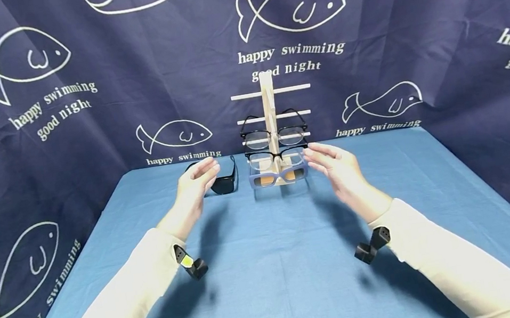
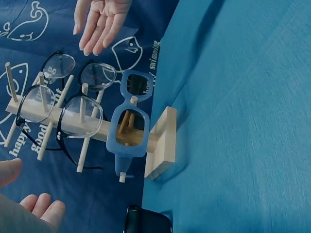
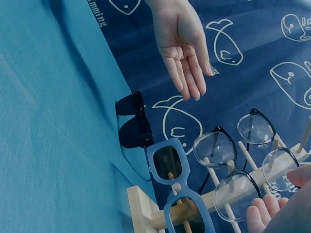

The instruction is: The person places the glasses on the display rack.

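Note:
A wooden glasses stand (image 1: 267,85) stands near the back of the table. Two pairs of clear-lens glasses with dark upper rims hang on it, the upper glasses (image 1: 297,129) above the lower glasses (image 1: 254,155). Blue-framed sunglasses (image 1: 252,181) with brownish lenses occupy the lowest place. Black sunglasses (image 1: 225,186) lie on the table left of the stand, partly hidden behind my left hand (image 1: 194,185). That hand is raised, fingers loosely extended and holding nothing. On the stand's other side is my right hand (image 1: 340,172), its relaxed fingers near the lower glasses; the left wrist view shows its palm bare.
A blue cloth covers the table (image 1: 280,274). Behind it hangs a dark blue curtain (image 1: 204,69) printed with white fish and lettering, which also borders both sides. The stand's top peg (image 1: 291,88) bears no glasses. Each wrist carries a small black camera (image 1: 366,252).

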Motion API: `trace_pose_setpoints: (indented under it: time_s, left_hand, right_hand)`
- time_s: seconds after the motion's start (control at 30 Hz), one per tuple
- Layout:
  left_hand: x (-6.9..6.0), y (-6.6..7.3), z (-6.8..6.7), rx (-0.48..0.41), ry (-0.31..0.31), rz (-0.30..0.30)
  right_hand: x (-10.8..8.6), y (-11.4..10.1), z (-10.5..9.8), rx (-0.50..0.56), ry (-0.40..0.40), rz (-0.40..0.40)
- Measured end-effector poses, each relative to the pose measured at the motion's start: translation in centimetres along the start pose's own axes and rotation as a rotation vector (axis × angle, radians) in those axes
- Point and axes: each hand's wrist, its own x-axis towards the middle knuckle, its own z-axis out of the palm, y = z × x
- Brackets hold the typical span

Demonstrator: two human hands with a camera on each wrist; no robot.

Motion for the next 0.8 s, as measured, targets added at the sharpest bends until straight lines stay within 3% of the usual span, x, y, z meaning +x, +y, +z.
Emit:
trace_pose_setpoints:
  time_s: [0.8]
  left_hand:
    - [-0.4, -0.8, -2.6, 0.095, 0.012, -0.031]
  right_hand:
    - [-0.8, 1.4, 3.7, -0.021, 0.014, -0.008]
